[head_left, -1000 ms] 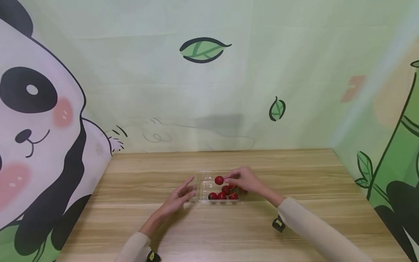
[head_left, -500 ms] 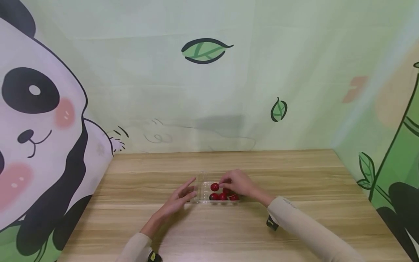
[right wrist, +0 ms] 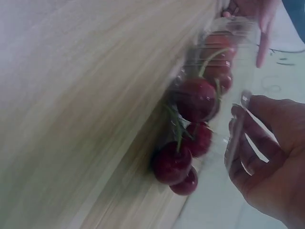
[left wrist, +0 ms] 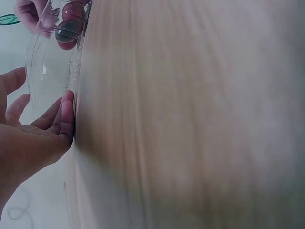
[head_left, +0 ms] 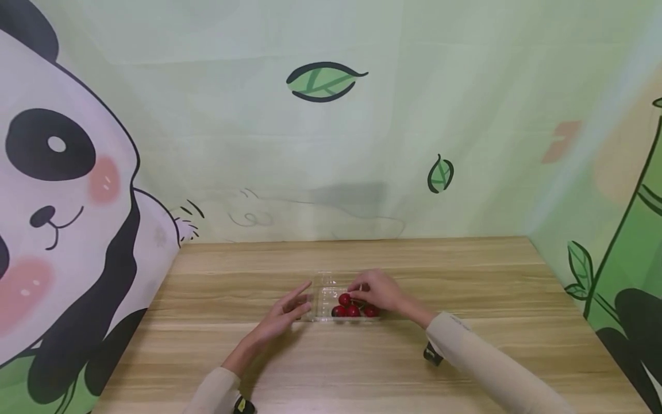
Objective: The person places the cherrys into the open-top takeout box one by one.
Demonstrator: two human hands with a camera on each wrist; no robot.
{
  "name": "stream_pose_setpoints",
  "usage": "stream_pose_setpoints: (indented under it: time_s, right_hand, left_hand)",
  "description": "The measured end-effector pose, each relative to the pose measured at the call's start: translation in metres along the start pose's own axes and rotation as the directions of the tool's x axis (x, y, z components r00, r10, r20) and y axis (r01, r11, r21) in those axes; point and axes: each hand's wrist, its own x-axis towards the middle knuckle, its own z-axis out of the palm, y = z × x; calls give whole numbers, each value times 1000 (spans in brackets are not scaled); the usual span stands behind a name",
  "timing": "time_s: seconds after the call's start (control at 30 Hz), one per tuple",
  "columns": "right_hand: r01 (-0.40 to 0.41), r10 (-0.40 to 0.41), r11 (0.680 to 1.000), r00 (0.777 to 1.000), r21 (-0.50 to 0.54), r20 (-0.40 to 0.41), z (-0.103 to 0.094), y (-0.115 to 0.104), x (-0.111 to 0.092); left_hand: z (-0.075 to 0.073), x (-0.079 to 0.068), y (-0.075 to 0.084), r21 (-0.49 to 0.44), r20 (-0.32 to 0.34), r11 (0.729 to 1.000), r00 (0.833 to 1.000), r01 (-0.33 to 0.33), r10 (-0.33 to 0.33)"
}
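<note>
Cherry [head_left: 345, 299]: just behind the front row of cherries [head_left: 353, 311], inside the clear box [head_left: 322, 305]; it is round, without clear long axis.
Box direction: front edge runs from 9 to 3 o'clock.
Right hand [head_left: 376, 292]: the nearer one; the cherry lies at its 9 o'clock, at the bent fingertips; I cannot tell whether these pinch it.
Left hand [head_left: 284, 312]: fingers spread, almost straight, beside the box, holding nothing; the cherry lies towards its 3 o'clock.

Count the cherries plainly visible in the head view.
4: left cherry, middle cherry and right cherry along the near edge of the clear box; fourth cherry behind them, at the right hand. That hand may hide more.
</note>
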Motion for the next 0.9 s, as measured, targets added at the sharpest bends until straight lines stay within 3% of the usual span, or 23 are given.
stream_pose_setpoints:
  time_s: [0.27,0.53,0.73,0.9]
  right_hand:
    - [2,15,978,997,207,-81,-21,15,-19]
    - [-28,62,966,990,256,-128,-30,34,-48]
    - [-111,151,958,979,265,-136,-33,49,-65]
    - [-213,257,930,960,301,-114,-36,63,-73]
  left_hand:
    - [0,-1,6,43,21,999,999,-25,24]
    - [-5,0,12,242,43,963,993,-114,107]
    - [-11,-1,12,274,59,952,991,-136,124]
    - [-14,-1,12,283,64,949,990,-142,129]
